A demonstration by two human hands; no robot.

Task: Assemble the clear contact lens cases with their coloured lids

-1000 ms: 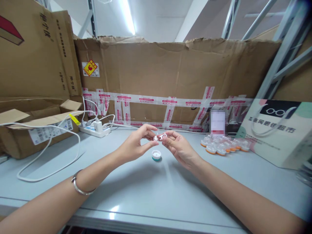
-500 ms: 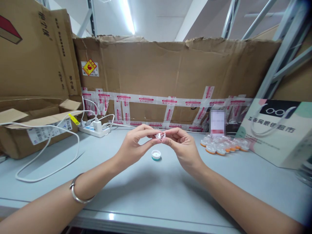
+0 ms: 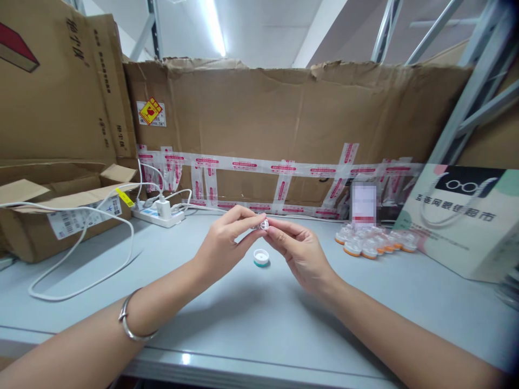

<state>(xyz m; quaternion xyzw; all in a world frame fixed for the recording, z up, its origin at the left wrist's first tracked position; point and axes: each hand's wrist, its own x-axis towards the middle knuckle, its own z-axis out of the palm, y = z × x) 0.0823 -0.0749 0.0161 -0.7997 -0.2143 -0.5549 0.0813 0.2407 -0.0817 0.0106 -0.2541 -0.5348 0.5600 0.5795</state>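
Between both hands, above the middle of the table, is a small white openwork plastic piece [image 3: 264,224] that looks like a contact lens basket. My left hand [image 3: 224,237] pinches it from the left with thumb and forefinger. From the right, the thumb and forefinger of my right hand [image 3: 302,251] close on it too. Fingertips cover much of the piece, so its finer details are hidden. Below the hands, a round white cap with a teal rim [image 3: 261,257] rests on the table, its hollow side facing up.
Several clear cases with orange bases [image 3: 368,248] sit at the right, by a phone-like upright screen [image 3: 364,204] and a paper bag [image 3: 458,227]. On the left are a power strip [image 3: 162,216], a looping white cable [image 3: 132,243] and an open carton [image 3: 24,232]. Cardboard [image 3: 243,113] walls the back.
My right hand has shifted slightly left, bringing the fingertips closer together. The white piece looked wider and spread in two parts before; now less of it shows. The cap remains on the table.
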